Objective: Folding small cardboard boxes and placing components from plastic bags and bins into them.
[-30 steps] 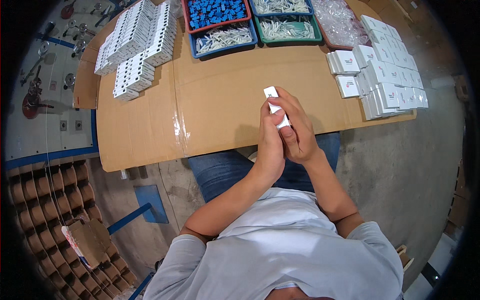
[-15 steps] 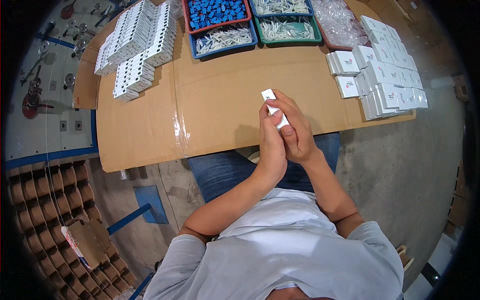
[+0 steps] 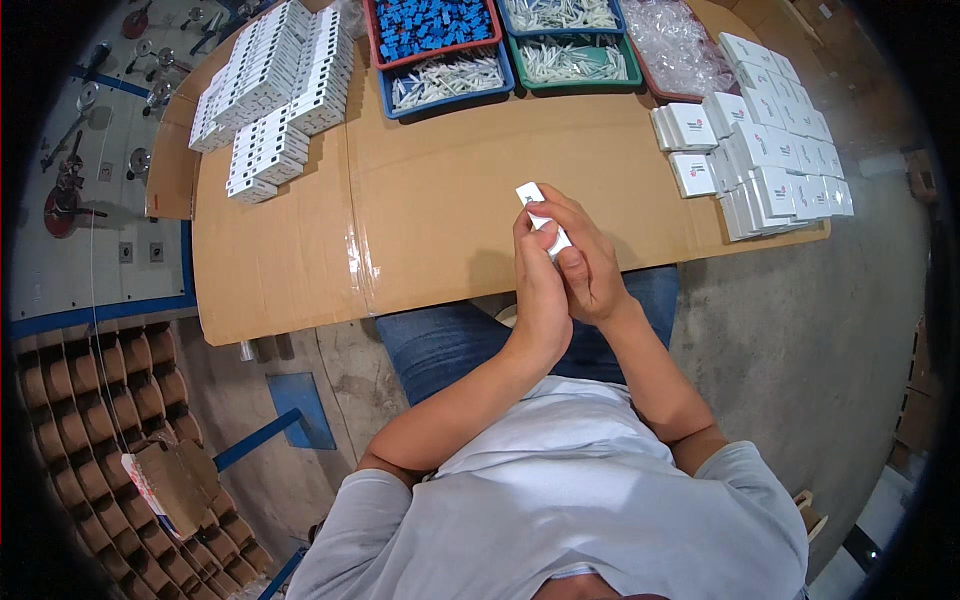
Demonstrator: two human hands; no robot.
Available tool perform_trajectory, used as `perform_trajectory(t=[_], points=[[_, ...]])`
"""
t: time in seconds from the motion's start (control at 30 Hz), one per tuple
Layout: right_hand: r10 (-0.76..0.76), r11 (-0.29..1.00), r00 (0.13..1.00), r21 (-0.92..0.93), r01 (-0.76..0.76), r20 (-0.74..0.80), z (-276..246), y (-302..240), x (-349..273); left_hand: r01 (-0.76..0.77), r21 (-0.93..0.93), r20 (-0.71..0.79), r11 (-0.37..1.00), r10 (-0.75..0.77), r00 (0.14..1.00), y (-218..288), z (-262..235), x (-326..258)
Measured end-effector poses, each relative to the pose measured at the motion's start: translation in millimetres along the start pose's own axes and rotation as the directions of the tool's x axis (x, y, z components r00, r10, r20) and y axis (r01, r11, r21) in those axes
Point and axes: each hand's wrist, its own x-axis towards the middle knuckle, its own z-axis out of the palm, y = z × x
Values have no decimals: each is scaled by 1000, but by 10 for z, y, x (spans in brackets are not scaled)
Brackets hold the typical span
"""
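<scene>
Both my hands close around a slim white box (image 3: 529,192) just above the table's near edge. My left hand (image 3: 541,285) presses it from the left, with the thumb over its face. From the other side my right hand (image 3: 592,255) wraps it, fingers curled over the upper part. One white end of the box sticks out beyond the fingers, tilted up and to the left. My palms hide its lower part.
Stacks of white boxes (image 3: 265,95) stand at the far left of the cardboard-covered table (image 3: 430,220). More white boxes (image 3: 775,150) are piled at the right. Along the back are a red tray (image 3: 440,53) of blue pieces, a blue tray (image 3: 450,106) and a green tray (image 3: 585,88) of white pieces.
Both hands and the white box have shifted slightly to the left. The grip looks the same, and the stacks and trays have not moved.
</scene>
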Motion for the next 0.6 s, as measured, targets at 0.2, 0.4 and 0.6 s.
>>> perform_trajectory(t=[0.2, 0.4, 0.6], points=[[41, 999, 999, 31, -41, -3, 15, 7, -14, -14, 36, 11, 999, 14, 1000, -17, -18, 28], [53, 998, 999, 46, -53, -4, 26, 8, -3, 8, 10, -4, 1000, -8, 1000, 27, -2, 27], [85, 994, 996, 66, -84, -11, -82, -63, 53, 96, 64, 117, 993, -103, 988, 202, 34, 13]])
